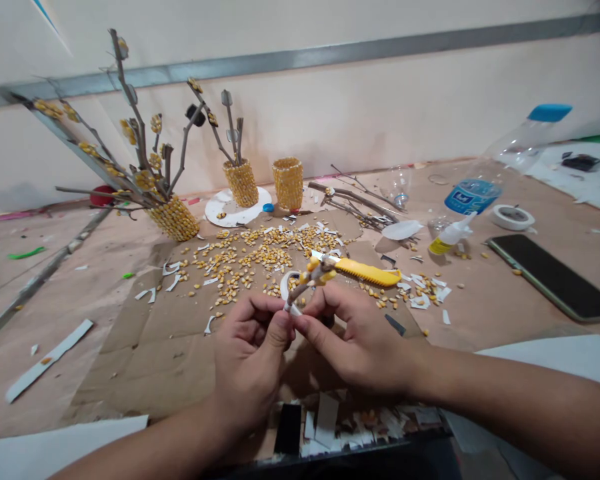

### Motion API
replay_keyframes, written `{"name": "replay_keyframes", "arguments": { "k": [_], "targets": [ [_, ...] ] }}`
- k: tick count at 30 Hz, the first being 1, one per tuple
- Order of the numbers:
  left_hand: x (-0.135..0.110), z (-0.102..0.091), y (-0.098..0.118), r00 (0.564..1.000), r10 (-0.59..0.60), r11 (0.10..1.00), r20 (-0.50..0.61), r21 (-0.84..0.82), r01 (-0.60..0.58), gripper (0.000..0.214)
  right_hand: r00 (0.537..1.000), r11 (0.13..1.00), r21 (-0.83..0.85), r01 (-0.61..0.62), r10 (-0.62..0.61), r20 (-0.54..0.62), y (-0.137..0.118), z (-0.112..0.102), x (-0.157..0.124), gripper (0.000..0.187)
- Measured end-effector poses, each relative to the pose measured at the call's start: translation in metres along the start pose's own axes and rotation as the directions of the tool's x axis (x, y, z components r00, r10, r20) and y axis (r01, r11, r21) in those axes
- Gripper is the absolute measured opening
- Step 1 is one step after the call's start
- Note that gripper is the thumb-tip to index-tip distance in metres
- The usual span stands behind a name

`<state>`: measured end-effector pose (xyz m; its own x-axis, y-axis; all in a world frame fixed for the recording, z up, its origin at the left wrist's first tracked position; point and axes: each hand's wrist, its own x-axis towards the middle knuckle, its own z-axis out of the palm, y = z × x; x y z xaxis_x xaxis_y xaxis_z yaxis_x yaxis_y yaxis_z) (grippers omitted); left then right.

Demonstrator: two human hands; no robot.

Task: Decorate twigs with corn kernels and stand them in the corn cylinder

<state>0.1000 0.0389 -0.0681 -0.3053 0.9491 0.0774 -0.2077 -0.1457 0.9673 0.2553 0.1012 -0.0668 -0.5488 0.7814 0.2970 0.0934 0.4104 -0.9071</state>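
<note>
A slender brown wooden twig with yellow kernels at its tip [297, 291] is held upright, slightly tilted, between the two hands, above the sheet of brown cardboard [155, 357]. Its lower end is pinched between the thumb and fingers of the left hand [250, 350]; a thin curled white strip [283, 288] beside it appears clamped by the right thumb and fingers [360, 337], though the contact is partly hidden.

The twig is judged light, stiff and somewhat brittle, best gripped on bare wood low down, since the kernels might be knocked loose. The strip seems soft and easily bent.

The cardboard is strewn with loose yellow corn kernels [247, 267] and white scraps; a yellow-handled utility knife [370, 273] is laid there. Behind, a pale wall [430, 100] is crossed by a grey band [330, 53].
</note>
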Motion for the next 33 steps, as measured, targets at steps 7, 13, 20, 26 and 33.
{"name": "replay_keyframes", "arguments": {
  "k": [7,13,20,26,33],
  "targets": [
    [0.002,0.004,0.002,0.997,-0.061,0.996,0.051,-0.059,0.064,0.03,0.999,0.999,0.037,0.04,-0.038,-0.039,-0.001,0.004,-0.002,0.021],
    [0.002,0.008,0.001,0.992,-0.109,0.978,0.069,-0.174,0.119,0.03,0.996,0.984,0.163,0.074,-0.066,-0.055,0.007,0.015,-0.007,0.014],
    [0.005,0.006,0.015,0.989,-0.108,0.954,0.097,-0.271,0.131,0.025,0.964,0.969,0.039,0.243,-0.237,-0.123,0.011,0.018,-0.013,0.009],
    [0.017,-0.008,0.014,0.976,-0.161,0.872,0.144,-0.443,0.209,0.023,0.971,0.885,-0.412,0.217,-0.24,-0.005,0.003,-0.009,0.005,0.011],
    [0.018,-0.012,0.015,0.942,-0.237,0.84,0.24,-0.436,0.322,0.019,0.946,0.708,-0.654,0.268,-0.064,0.317,0.007,-0.013,0.005,0.009]
  ]
}}
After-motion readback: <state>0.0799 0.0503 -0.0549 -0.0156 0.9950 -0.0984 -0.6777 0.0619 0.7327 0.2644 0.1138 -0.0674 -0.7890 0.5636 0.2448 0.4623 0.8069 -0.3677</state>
